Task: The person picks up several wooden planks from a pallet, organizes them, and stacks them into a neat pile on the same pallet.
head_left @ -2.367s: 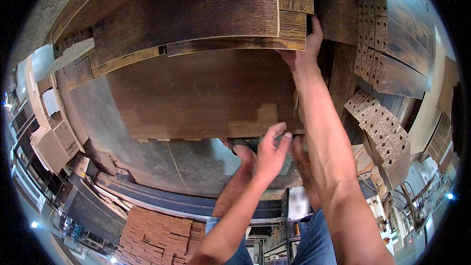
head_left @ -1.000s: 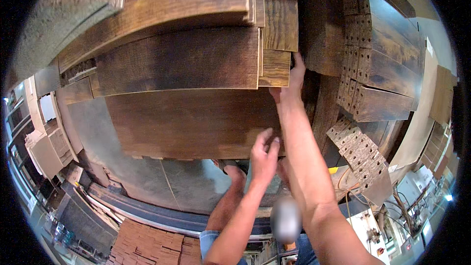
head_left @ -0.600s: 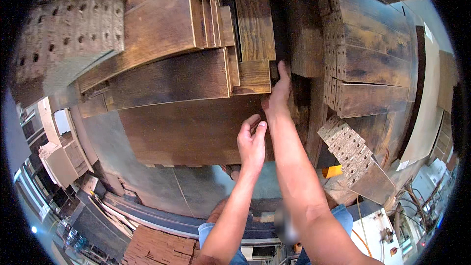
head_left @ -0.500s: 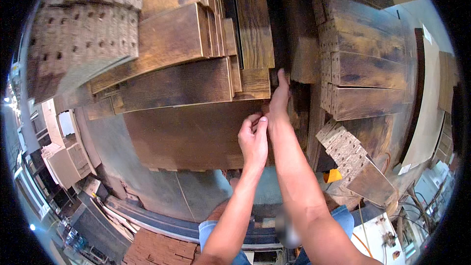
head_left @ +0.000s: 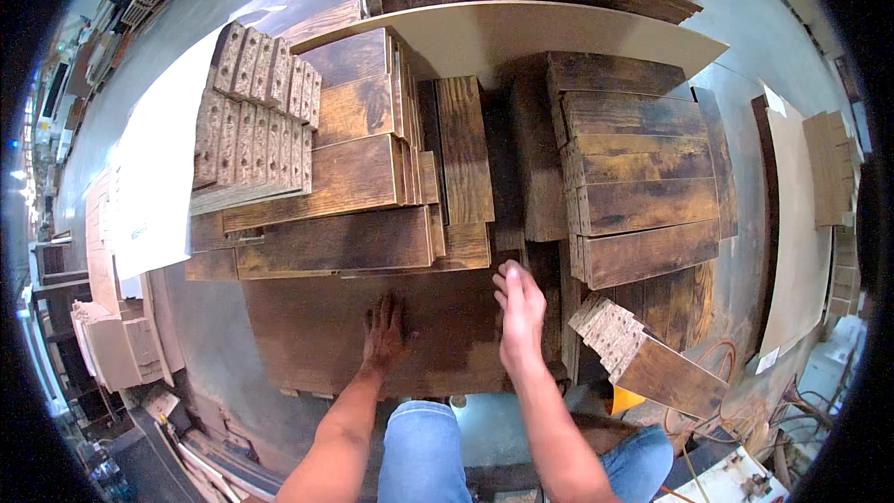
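My left hand (head_left: 384,333) rests palm down, fingers spread, on a wide dark brown board (head_left: 317,335) in front of me. To its right, my right hand (head_left: 521,312) hovers over the same board's right part with fingers loosely bent; nothing shows in it. Just beyond that hand runs a dark gap between two groups of wood-grain boards. Left of the gap lies a stepped pile of brown boards (head_left: 345,240), with a narrow board (head_left: 463,149) along its right side. Right of the gap stands a stack of brown panels (head_left: 643,191).
Drilled chipboard pieces (head_left: 251,144) stand on the left pile beside a white sheet (head_left: 154,158). A tilted bundle of panels (head_left: 666,373) leans at the right, near a yellow object (head_left: 626,400) and orange hoses. A long beige sheet (head_left: 559,28) spans behind the stacks.
My left hand has left my right forearm and come down flat on the dark board to the left. My right hand has drawn back from the gap. The view has shifted, showing more of the background.
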A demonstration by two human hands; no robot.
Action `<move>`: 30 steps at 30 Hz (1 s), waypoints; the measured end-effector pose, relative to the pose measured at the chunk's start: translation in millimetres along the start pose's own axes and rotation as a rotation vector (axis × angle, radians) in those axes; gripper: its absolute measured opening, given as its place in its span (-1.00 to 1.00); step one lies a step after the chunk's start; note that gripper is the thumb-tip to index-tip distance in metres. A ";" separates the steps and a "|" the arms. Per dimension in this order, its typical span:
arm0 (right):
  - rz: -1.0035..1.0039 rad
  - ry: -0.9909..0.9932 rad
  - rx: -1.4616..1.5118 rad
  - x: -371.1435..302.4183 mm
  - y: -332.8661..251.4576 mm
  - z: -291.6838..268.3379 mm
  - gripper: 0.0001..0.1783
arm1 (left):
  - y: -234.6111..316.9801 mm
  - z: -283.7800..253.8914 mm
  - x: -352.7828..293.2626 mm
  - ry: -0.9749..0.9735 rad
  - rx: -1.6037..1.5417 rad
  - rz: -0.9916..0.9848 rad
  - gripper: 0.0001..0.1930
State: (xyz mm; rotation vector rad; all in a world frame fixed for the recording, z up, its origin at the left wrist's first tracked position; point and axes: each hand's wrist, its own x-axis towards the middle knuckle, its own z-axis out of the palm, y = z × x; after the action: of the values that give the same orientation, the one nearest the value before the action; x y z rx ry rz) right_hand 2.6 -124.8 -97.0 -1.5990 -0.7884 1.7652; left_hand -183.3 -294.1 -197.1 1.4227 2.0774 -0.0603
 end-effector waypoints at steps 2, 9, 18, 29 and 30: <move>-0.262 -0.106 0.004 -16.6 -28.8 7.6 -0.47 | -12.0 27.1 -2.8 0.031 0.093 -0.003 -0.19; -0.409 0.088 -0.143 129.5 -112.9 73.3 -0.55 | -20.8 47.5 -4.3 -0.021 0.205 -0.038 -0.17; -0.104 0.026 -0.537 291.4 -111.6 94.4 -0.45 | -58.5 107.1 6.6 0.085 0.265 0.078 -0.36; -0.277 -0.165 -0.655 325.8 -99.5 77.3 -0.38 | -58.4 93.7 3.2 0.194 0.225 0.083 -0.41; -0.267 -0.192 -0.669 325.5 -98.4 76.0 -0.37 | -58.8 94.6 2.0 0.200 0.200 0.075 -0.41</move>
State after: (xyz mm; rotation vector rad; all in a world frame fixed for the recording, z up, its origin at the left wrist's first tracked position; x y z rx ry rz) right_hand -91.4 188.6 -217.1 -1.6192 -1.7371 1.5546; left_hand -191.0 -351.7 -292.1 1.6860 2.2270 -0.1010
